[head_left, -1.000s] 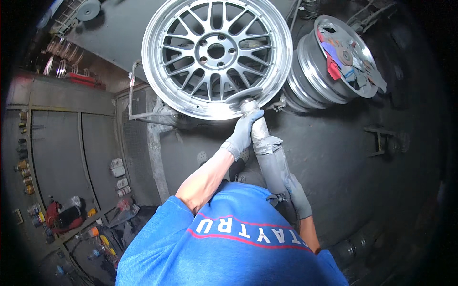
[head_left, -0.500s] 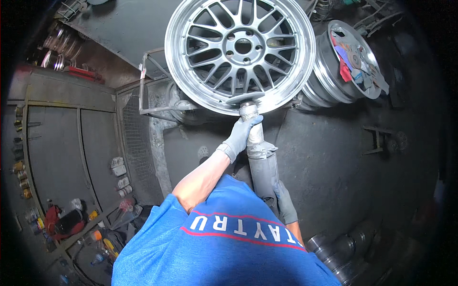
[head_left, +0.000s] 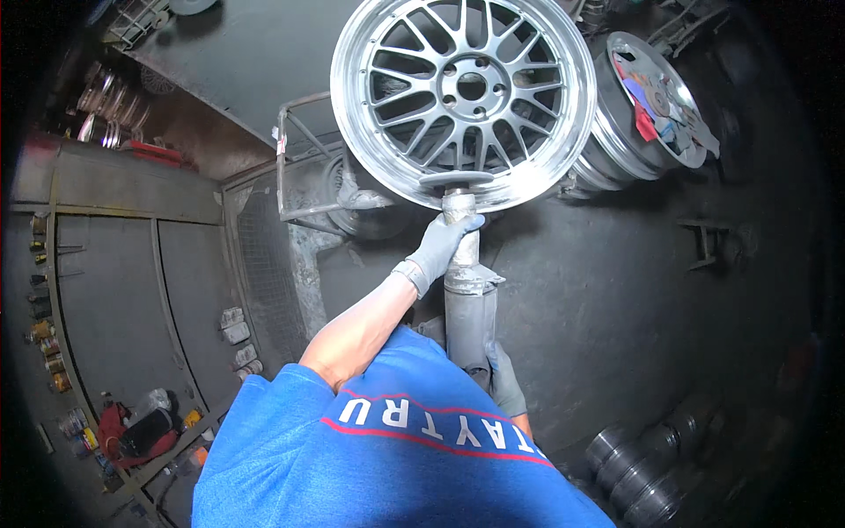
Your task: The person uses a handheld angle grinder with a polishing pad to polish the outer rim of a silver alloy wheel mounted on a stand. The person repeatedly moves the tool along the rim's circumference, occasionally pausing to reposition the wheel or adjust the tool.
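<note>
A silver multi-spoke alloy wheel [head_left: 464, 105] with a bright polished lip is at the top centre, its face toward me. My gloved left hand [head_left: 443, 244] is wrapped around the tape-covered neck of a grey angle grinder [head_left: 468, 317]. Lower down, my gloved right hand [head_left: 508, 384] grips the grinder's rear body, with its fingers partly hidden behind it. The grinder's flat round disc [head_left: 456, 178] is at the lower part of the wheel's rim, seen almost edge-on. Whether it touches the metal I cannot tell.
Right of the wheel, another rim [head_left: 607, 132] holds several coloured sheets and discs [head_left: 656, 101]. A metal tube frame [head_left: 282, 167] stands at the left. Stacked rims [head_left: 634, 471] lie at the lower right. Cans and a red bag [head_left: 114, 431] are along the left.
The view has shifted, so the wheel and surroundings sit farther right in it. Against the wheel, the grinder's disc has moved left along the lower rim. Both hands keep their grip.
</note>
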Tool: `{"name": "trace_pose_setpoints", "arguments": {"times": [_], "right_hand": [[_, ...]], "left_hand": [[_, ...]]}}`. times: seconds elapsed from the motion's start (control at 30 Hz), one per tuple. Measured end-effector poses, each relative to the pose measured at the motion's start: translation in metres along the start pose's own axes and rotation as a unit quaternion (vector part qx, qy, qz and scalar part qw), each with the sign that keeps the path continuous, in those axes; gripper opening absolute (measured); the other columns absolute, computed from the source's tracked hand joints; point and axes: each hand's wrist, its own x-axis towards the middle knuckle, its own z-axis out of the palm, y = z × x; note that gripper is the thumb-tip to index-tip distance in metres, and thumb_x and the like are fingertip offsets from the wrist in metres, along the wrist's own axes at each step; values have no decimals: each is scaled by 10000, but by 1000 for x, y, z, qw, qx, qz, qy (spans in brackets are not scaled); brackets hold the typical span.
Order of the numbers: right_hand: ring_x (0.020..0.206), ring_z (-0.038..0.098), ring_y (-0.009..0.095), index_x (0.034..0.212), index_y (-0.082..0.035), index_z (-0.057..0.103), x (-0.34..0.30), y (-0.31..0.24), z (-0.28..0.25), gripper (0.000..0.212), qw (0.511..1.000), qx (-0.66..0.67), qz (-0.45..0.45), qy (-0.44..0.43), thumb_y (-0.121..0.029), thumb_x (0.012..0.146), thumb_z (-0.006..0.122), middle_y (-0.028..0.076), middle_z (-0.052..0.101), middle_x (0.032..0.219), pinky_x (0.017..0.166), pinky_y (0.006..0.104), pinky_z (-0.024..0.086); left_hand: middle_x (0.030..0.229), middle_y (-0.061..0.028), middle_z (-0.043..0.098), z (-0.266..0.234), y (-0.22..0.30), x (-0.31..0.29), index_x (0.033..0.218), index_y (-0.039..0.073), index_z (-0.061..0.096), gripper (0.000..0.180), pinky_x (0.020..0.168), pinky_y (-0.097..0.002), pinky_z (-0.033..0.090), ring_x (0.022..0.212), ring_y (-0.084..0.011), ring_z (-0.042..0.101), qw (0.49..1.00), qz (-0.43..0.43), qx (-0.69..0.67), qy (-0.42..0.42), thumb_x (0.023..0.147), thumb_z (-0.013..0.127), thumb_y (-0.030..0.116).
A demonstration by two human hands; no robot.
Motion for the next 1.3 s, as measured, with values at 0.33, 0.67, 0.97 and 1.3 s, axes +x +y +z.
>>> {"name": "trace_pose_setpoints", "arguments": {"times": [0.33,0.67,0.97,1.3], "right_hand": [[1325,604,215,1539,7,590,-11,-116,-101,585,978,-200,-31,42,-409,1129,623,146,665,1457,1141,384,468],[1272,618,197,1548,19,562,-26,-205,-146,567,960,-279,-24,27,-357,1128,628,127,657,1428,1095,362,494],[1381,583,245,1582,32,533,-22,-117,-90,640,989,-149,-23,5,-401,1122,637,163,624,1520,1186,395,447],[1262,656,235,1557,-7,559,-28,-53,10,644,1000,13,17,18,-459,1108,654,128,680,1416,1079,388,531]], "left_hand": [[1026,-19,707,83,-42,28,1199,121,674,317,811,-372,597,891,-168,698,975,-29,-217,-36,953,861,195],[1037,-15,704,147,-47,36,1198,124,668,337,865,-375,586,928,-164,692,959,-26,-279,-31,946,875,208],[1075,-30,727,77,-33,2,1260,81,685,437,866,-361,593,951,-161,711,978,-14,-207,16,914,906,231],[1049,-42,734,9,-7,-8,1240,75,689,427,814,-367,613,907,-170,718,993,7,-121,1,911,910,231]]}}
